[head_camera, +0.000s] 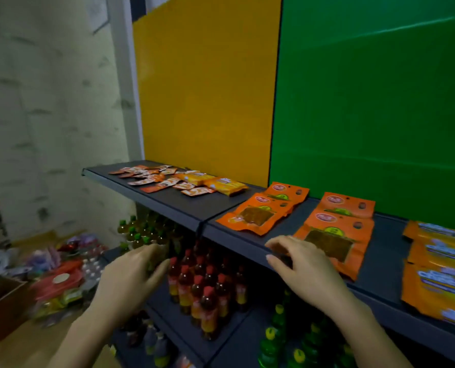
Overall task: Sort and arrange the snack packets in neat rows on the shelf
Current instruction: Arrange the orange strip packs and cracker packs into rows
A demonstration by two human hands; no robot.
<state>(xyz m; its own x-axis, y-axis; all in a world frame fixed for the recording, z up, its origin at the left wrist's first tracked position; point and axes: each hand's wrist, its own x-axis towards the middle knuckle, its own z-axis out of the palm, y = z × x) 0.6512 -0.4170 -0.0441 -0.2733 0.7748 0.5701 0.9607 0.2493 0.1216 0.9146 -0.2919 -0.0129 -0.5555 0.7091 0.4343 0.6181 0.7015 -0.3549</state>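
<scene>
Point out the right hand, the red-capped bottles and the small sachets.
right hand [298,264]: head view, back of the hand.
red-capped bottles [207,301]: head view, one bottle's body, lower shelf.
small sachets [157,179]: head view, middle of the scattered pile.

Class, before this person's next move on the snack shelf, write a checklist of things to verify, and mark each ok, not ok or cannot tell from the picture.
1. Right hand at the shelf, by the front windowed orange packet: ok.
2. Left hand free, holding nothing: ok.
3. Right hand actually gripping that packet: cannot tell, the picture is blurred.
4. Small sachets at the far left in neat rows: not ok, they lie scattered.
5. Windowed orange packets in overlapping columns: ok, though the left column sits askew.
6. Bare shelf between the groups for straightening: ok.
</scene>
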